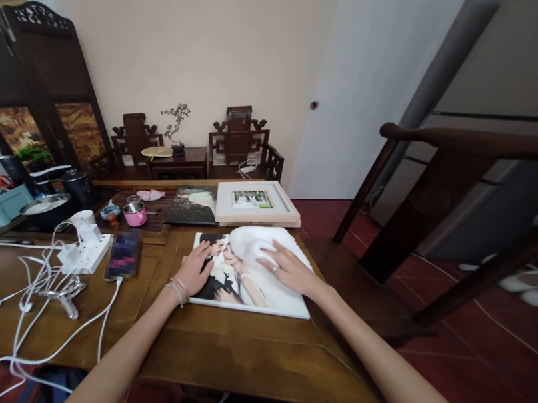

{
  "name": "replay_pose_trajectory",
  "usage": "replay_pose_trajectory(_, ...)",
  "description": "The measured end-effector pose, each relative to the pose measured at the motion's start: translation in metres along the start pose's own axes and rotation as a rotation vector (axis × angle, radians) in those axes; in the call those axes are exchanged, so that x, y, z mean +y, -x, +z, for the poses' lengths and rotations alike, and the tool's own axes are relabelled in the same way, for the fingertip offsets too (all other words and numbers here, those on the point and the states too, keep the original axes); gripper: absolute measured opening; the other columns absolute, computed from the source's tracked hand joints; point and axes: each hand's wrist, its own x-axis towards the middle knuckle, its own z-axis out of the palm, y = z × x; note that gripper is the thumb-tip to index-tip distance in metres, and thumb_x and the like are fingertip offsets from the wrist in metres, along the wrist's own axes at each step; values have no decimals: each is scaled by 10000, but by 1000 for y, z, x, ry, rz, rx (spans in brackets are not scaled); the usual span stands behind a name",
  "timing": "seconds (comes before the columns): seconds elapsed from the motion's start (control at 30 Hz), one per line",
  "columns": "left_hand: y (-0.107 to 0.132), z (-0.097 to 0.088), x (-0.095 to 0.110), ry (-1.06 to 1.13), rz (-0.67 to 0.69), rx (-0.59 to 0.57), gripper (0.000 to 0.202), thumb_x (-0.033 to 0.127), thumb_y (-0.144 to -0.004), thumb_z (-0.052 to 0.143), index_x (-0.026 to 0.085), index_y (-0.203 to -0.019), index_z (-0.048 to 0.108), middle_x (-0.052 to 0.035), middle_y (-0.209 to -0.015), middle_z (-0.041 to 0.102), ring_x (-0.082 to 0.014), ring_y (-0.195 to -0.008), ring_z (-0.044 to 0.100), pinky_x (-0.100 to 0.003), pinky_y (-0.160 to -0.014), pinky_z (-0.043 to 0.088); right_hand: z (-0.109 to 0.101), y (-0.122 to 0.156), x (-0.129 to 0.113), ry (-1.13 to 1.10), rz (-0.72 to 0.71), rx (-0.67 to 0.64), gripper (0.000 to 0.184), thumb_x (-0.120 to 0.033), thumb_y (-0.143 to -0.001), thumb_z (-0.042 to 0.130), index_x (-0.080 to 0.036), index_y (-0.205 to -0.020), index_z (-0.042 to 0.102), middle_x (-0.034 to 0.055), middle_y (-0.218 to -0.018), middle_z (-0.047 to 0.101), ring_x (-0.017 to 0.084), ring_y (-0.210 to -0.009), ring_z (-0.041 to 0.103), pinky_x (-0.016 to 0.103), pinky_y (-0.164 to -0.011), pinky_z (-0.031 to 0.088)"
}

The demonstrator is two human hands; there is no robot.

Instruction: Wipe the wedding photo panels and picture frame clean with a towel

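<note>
A wedding photo panel (255, 294) lies flat on the wooden table in front of me, showing a couple in black and white clothes. My left hand (195, 270) rests on its left side with the fingers stretched out, holding nothing. A white fluffy cloth (245, 242) covers the upper right of the picture and reaches its right edge. On that cloth lies my right hand (289, 268), palm down with the fingers apart. A ring is on one of its fingers, and bracelets circle my left wrist.
Behind the panel sit a white framed picture (258, 203) and a dark photo panel (192, 205). Leftward are a phone (123, 255), tangled white cables (41, 289), a power strip (89, 255) and a pink cup (134, 214). A wooden chair (414, 210) stands at right.
</note>
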Motion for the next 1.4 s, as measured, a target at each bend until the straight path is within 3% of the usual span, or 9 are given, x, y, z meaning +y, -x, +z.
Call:
replay_pose_trajectory(0.17, 0, 1, 0, 17, -12, 7, 456, 301, -911, 358, 159, -1342, 407, -133, -1455, 331, -256, -1363, 260, -546, -1062, 255, 0, -5, -6, 46, -64, 49, 537, -518, -908, 296, -174, -1223, 563, 102, -1376, 464, 316, -1332, 290, 520, -1090, 221)
replay_pose_trajectory(0.3, -1, 2, 0, 4, -23, 13, 454, 293, -914, 359, 144, -1339, 408, -129, -1452, 337, -242, -1365, 260, -504, -1076, 257, 1, 27, -27, 59, -224, 56, 431, -448, -924, 325, -198, -1096, 631, 92, -1372, 469, 278, -1306, 351, 513, -1116, 156)
replay_pose_trajectory(0.47, -1, 2, 0, -9, -6, 29, 448, 272, -909, 373, 129, -1331, 416, -139, -1446, 347, -234, -1354, 288, -462, -1078, 270, -4, 73, -50, -11, -246, -44, 401, -448, -924, 347, -197, -987, 653, 92, -1423, 402, 274, -1353, 254, 503, -1121, 156)
replay_pose_trajectory(0.57, -1, 2, -1, -16, 5, 29, 453, 286, -913, 366, 127, -1336, 408, -148, -1451, 334, -246, -1353, 285, -488, -1066, 276, -8, 81, -51, -31, -239, -95, 416, -462, -925, 334, -208, -1014, 652, 72, -1432, 390, 285, -1359, 235, 504, -1113, 183)
replay_pose_trajectory(0.7, -2, 2, -2, -26, 21, 18, 447, 292, -915, 361, 142, -1333, 415, -142, -1449, 340, -245, -1358, 275, -489, -1061, 279, -9, 56, -33, -29, -132, -80, 470, -509, -903, 344, -219, -1156, 614, 79, -1404, 432, 320, -1352, 238, 505, -1077, 258)
replay_pose_trajectory(0.9, -2, 3, -3, -29, 32, 36, 448, 295, -914, 363, 141, -1332, 417, -142, -1441, 354, -232, -1355, 284, -462, -1080, 260, -2, -3, -5, 37, -70, 37, 555, -536, -908, 279, -182, -1240, 549, 103, -1367, 473, 302, -1328, 300, 506, -1078, 241)
replay_pose_trajectory(1.0, -2, 5, -3, -25, 19, 48, 449, 296, -914, 364, 143, -1333, 414, -141, -1441, 354, -231, -1353, 288, -462, -1083, 254, -2, -5, -9, 50, -86, 75, 531, -519, -914, 283, -181, -1201, 574, 111, -1345, 496, 294, -1287, 371, 516, -1086, 215)
replay_pose_trajectory(1.3, -3, 6, -4, -19, 3, 47, 454, 298, -911, 356, 144, -1335, 410, -145, -1450, 337, -247, -1352, 288, -487, -1065, 275, -12, 99, -60, -96, -264, -85, 357, -432, -914, 383, -223, -919, 673, 69, -1363, 484, 276, -1355, 249, 520, -1102, 213)
replay_pose_trajectory(1.4, -3, 6, -4, -14, 13, 41, 456, 301, -915, 350, 148, -1342, 400, -144, -1455, 328, -245, -1351, 289, -491, -1067, 269, -14, 105, -58, -121, -232, -125, 358, -453, -906, 395, -236, -961, 674, 60, -1355, 494, 278, -1354, 250, 509, -1087, 256)
